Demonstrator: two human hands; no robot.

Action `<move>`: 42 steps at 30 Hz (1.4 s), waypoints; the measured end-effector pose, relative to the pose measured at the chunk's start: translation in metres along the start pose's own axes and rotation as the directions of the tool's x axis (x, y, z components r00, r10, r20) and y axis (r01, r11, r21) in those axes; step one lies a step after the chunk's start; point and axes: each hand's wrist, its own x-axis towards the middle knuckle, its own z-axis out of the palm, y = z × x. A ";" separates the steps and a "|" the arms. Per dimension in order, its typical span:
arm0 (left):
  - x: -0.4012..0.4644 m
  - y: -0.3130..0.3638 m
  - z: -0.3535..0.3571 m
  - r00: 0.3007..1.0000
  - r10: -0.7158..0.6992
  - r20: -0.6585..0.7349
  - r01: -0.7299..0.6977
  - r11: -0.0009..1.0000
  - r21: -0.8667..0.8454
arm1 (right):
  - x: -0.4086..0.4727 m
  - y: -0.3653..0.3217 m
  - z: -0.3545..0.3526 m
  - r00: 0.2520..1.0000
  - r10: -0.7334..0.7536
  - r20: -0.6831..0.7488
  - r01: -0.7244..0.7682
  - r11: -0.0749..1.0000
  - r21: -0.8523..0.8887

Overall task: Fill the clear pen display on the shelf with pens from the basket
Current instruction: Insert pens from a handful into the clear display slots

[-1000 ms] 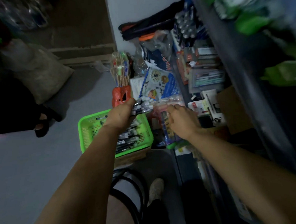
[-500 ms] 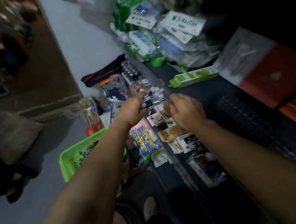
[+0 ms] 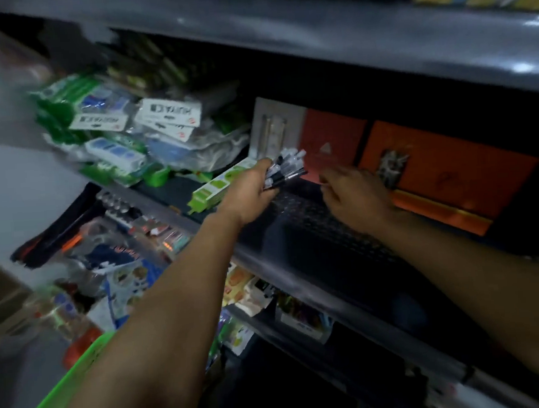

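- Spanning the view from ten o'clock down to four o'clock, the shelf (image 3: 297,271) is the biggest thing here; its dark, perforated deck lies bare under both hands, which is probably why they reach in at this spot.
- Standing against the back of that shelf at two to three o'clock, orange folders (image 3: 449,167) lean upright, likely so their faces show to a shopper.
- Piled at ten o'clock, green and white packets (image 3: 112,131) are heaped loosely and blurred; I cannot read more than that.
- Peeking in at seven o'clock, the green basket (image 3: 53,403) shows only its rim, low and well apart from the hands; it sits where an arm can drop back to it for more stock.
- Reaching from five o'clock, the right hand (image 3: 356,198) hovers over the deck just beside the pens, fingers loosely curled and holding nothing, seemingly ready to pick single pens from the bundle.
- Reaching from seven o'clock toward the centre, the left hand (image 3: 248,195) has its grip clenched round the bundle, barrels pointing toward one o'clock so the ends stay free to be pulled.
- Fanning from that fist, the pens (image 3: 286,168) are the task's thing, held above the shelf near its back wall.
- Searching the frame for the clear pen display, I cannot tell where it is.
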 end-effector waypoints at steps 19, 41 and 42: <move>0.006 0.034 0.045 0.884 0.415 0.216 -0.288 0.847 -0.447 | -0.073 -0.021 -0.020 0.896 0.311 -0.316 -0.363 0.924 -0.120; -0.055 0.067 0.060 0.851 0.467 0.241 -0.136 0.639 -0.757 | -0.102 -0.045 -0.060 0.907 0.406 -0.109 -0.392 0.911 0.131; -0.050 0.067 0.062 0.859 0.455 0.237 -0.139 0.651 -0.746 | -0.099 -0.041 -0.061 0.907 0.405 -0.113 -0.391 0.911 0.131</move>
